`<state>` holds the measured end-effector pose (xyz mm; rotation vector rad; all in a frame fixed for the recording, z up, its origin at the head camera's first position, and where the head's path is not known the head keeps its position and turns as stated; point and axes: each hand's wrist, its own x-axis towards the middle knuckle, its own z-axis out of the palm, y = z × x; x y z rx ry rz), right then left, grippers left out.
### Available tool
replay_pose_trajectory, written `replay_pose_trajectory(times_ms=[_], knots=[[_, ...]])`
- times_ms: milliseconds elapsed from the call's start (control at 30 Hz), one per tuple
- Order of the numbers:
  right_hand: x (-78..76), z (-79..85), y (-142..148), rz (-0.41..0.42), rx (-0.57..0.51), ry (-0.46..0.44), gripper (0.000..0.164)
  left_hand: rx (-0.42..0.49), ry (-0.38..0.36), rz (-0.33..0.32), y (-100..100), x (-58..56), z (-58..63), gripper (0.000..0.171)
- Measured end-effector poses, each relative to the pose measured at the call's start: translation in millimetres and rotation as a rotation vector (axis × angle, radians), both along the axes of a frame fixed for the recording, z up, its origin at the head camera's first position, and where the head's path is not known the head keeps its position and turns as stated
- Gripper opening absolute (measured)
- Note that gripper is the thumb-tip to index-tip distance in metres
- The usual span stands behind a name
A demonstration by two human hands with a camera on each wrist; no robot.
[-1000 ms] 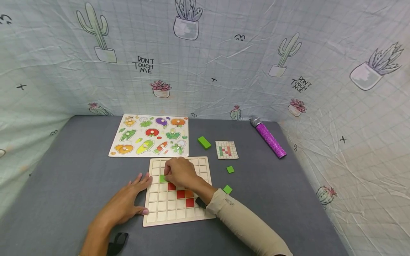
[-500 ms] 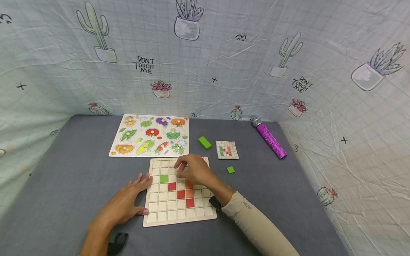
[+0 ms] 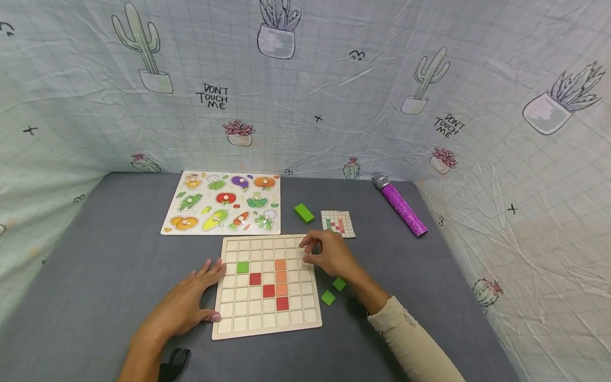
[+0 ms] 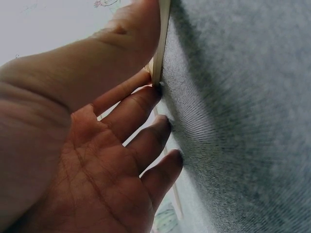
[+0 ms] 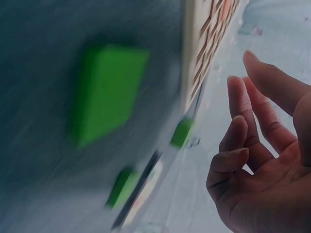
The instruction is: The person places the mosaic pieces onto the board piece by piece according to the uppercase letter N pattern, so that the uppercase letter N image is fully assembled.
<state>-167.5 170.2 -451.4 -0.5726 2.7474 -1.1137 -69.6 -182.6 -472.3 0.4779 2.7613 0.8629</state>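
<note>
A wooden grid board lies on the table with several coloured tiles in its squares: one green tile, a diagonal of red tiles and a column of orange tiles. Along the board's left edge rests my left hand, fingers spread and thumb against the side; the left wrist view shows fingertips down at the tabletop. My right hand hovers by the board's upper right edge, fingers loosely bent, nothing between them. Loose green tiles lie just right of the board.
Behind the board lies a vegetable knob puzzle. A green block and a small pattern card, partly covered by the right hand, are farther right. A glittery purple microphone lies at the back right. Printed cloth encloses the table.
My right hand has let go of the green tile in the board's upper left squares and moved right, uncovering the orange column and a loose green tile. My left hand stays put.
</note>
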Motion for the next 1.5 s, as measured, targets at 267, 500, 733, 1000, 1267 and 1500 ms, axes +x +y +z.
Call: replay_pose_trajectory(times_ms=[267,500,733,1000,1267,1500], knots=[[-0.6,-5.6,44.4,-0.090,0.032,0.029,0.028,0.001,0.003,-0.008,-1.3,-0.4,-1.6,0.109],[-1.9,-7.7,78.7,-0.156,0.109,0.057,0.031,-0.004,0.005,-0.005,-0.5,0.2,-0.2,0.110],[-2.8,-7.4,94.8,-0.197,0.204,0.058,0.032,0.000,0.008,-0.005,-1.2,0.2,0.3,0.110],[-5.3,-12.8,92.9,-0.139,0.259,0.090,0.028,-0.004,-0.005,-0.006,-0.9,-0.3,1.6,0.110],[-7.6,-13.4,81.4,-0.098,0.257,0.077,0.021,-0.005,-0.021,0.000,-0.4,-0.8,1.6,0.111],[-10.2,-11.8,68.6,-0.083,0.250,0.082,0.023,-0.003,-0.025,-0.001,-0.7,-1.3,0.5,0.110]])
